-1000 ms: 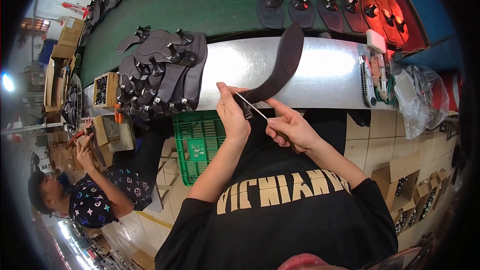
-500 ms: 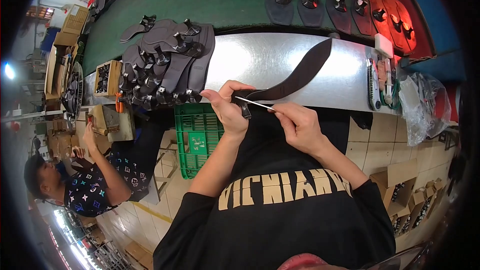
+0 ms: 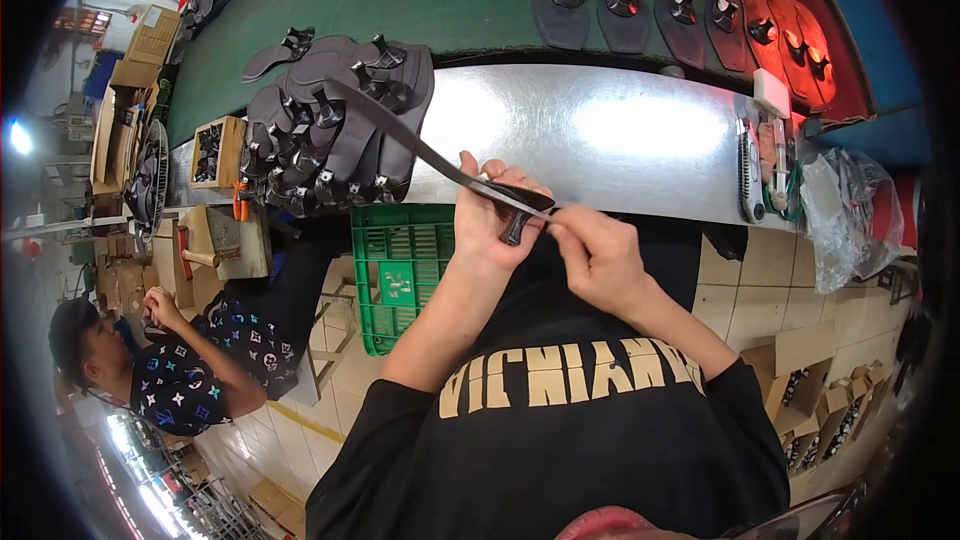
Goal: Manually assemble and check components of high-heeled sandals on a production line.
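A dark, curved sandal insole (image 3: 408, 137) lies across my left hand (image 3: 484, 232), seen nearly edge-on. Its long end points up and left, in front of the pile of insoles. My left fingers curl behind it, with the thumb up beside it. A glossy black strap piece (image 3: 515, 229) hangs below the insole at my palm. My right hand (image 3: 605, 258) pinches the end of a thin, pale metal tool (image 3: 520, 205), which lies along the insole by the strap. The tool's far tip is hard to make out.
Insoles with black straps (image 3: 325, 130) are piled on the left of the metal bench (image 3: 490, 120). More sandal pieces (image 3: 620, 15) lie on the green surface behind. A utility knife (image 3: 749, 175) is at the right. A green crate (image 3: 385, 315) stands below; a co-worker (image 3: 190, 370) sits left.
The insole has turned over in my left hand; its long end swung from the upper right to the upper left. The co-worker's raised hand has come down.
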The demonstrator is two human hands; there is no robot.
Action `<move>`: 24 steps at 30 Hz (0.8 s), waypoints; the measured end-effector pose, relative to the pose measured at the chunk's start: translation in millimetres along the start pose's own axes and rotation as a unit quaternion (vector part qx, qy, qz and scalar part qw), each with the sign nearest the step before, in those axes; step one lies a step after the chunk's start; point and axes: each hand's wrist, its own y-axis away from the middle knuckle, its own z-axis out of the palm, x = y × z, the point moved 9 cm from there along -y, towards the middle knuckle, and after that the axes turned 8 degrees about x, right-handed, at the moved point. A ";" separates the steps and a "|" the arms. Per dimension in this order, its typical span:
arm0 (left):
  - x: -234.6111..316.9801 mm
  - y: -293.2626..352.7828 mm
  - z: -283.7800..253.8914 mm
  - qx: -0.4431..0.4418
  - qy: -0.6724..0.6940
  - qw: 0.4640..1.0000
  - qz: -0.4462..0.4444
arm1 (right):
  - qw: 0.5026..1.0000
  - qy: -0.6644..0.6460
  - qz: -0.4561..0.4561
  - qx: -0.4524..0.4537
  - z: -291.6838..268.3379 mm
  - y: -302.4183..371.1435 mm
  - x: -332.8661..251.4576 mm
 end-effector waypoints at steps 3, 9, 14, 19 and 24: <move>12.5 -8.3 -12.0 0.062 -0.067 0.993 0.069 | 0.999 0.002 0.004 -0.033 4.8 4.3 -1.0; 42.8 -16.9 -14.2 0.099 -0.116 0.983 0.106 | 0.995 -0.020 -0.005 -0.099 14.0 14.7 -6.9; 146.4 14.0 26.4 0.226 -0.182 0.917 0.273 | 0.998 -0.017 0.052 0.037 -31.0 -11.4 12.0; 292.2 65.9 96.3 0.211 -0.468 0.774 0.372 | 0.983 0.085 0.135 0.087 -93.7 -30.2 63.3; 435.0 134.8 96.6 0.404 -0.701 0.287 0.513 | 0.962 0.194 0.107 0.160 -150.6 -42.5 98.3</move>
